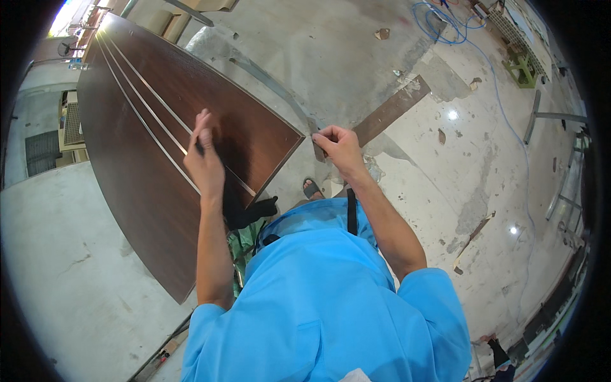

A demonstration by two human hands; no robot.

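Note:
A large dark brown panel [153, 210], like a door leaf, lies raised on the left. Three narrow metallic strips [149, 108] run along its length. My left hand [205, 167] is over the panel beside the strips, its fingers stretched out. A small dark patch shows by its thumb; I cannot tell whether it is shadow or an object. Just off the panel's near right corner, my right hand [342, 151] pinches thumb and forefinger together. What is between those fingertips, if anything, is too small to make out. Black cloth [251, 213] hangs at the panel's near end.
Green material [242, 248] sits below the black cloth. A brown board strip [391, 111] lies on the scuffed floor beyond my right hand. A blue hose [449, 28] coils at the far right, near a green stool [520, 73]. Metal frames [560, 117] stand along the right.

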